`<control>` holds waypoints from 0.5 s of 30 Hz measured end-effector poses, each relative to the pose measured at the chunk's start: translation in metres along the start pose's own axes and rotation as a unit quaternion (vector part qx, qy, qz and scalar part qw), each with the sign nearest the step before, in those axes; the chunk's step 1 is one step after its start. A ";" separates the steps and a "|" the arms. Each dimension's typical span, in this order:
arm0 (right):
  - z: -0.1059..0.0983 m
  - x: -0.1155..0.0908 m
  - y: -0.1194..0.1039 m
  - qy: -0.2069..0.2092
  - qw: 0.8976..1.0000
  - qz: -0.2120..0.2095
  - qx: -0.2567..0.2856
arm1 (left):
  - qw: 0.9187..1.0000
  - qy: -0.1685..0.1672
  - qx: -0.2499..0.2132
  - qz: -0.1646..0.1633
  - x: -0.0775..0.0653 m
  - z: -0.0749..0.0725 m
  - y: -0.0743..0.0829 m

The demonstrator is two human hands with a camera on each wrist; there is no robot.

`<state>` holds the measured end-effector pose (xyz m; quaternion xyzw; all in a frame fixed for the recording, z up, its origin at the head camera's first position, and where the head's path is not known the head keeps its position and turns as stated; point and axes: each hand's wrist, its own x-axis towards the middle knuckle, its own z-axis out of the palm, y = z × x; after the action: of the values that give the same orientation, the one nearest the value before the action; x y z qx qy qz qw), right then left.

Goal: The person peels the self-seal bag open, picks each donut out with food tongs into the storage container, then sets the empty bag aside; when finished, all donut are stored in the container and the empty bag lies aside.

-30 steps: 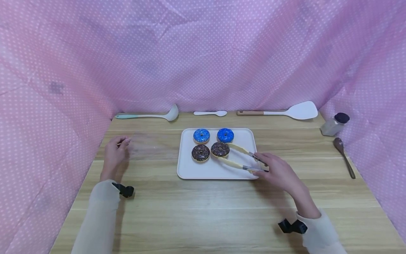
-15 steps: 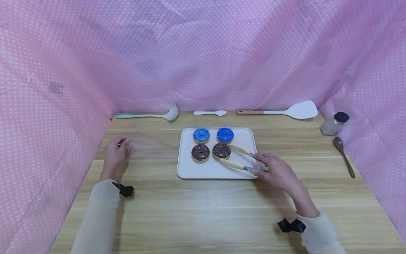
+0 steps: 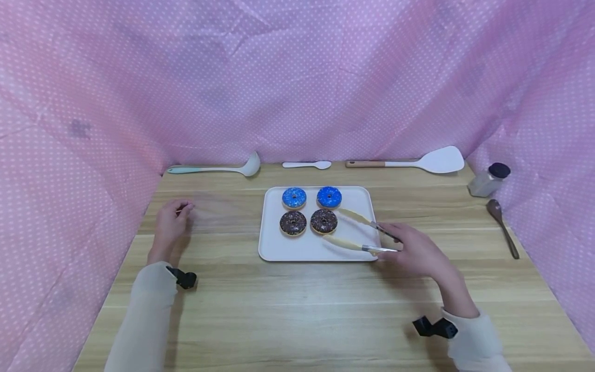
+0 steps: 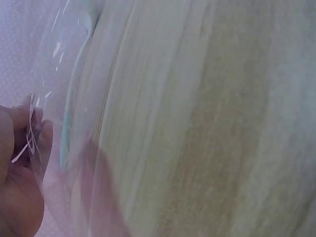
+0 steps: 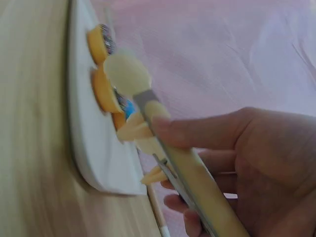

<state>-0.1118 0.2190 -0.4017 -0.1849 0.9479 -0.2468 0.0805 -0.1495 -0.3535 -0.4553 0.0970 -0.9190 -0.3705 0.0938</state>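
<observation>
My right hand (image 3: 413,248) grips a pair of tongs (image 3: 353,243) with cream-coloured tips and metal arms. The tongs are spread apart over the white tray (image 3: 279,250), tips just right of a chocolate doughnut (image 3: 324,221). Beside that lies another chocolate doughnut (image 3: 293,223). Behind them sit a light blue doughnut (image 3: 294,198) and a darker blue doughnut (image 3: 329,197). To the left of the tray, my left hand (image 3: 171,222) pinches a clear plastic sheet (image 4: 54,64) between thumb and fingers. Its far outline is hard to make out.
Along the back lie a ladle (image 3: 211,169), a white spoon (image 3: 307,165) and a white spatula (image 3: 439,160). At the right are a dark-lidded jar (image 3: 487,181) and a brown spoon (image 3: 503,227). Pink dotted cloth (image 3: 297,93) surrounds the wooden table (image 3: 279,320).
The right chocolate doughnut shifted slightly right and nearer, then stayed. The tongs have since spread a little and drawn back to the right, off it. My left hand keeps its place.
</observation>
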 end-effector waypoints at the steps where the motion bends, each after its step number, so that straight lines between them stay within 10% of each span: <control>1: -0.003 0.000 0.002 0.007 1.000 -0.004 0.010 | 1.000 0.001 0.002 0.005 0.000 0.000 0.000; 15: -0.003 0.004 0.042 0.125 0.977 0.153 0.075 | 0.999 -0.001 -0.010 0.043 -0.003 -0.001 -0.001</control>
<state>-0.1293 0.2521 -0.4203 0.0014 0.9462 -0.3233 0.0117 -0.1459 -0.3539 -0.4558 0.0561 -0.9185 -0.3756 0.1097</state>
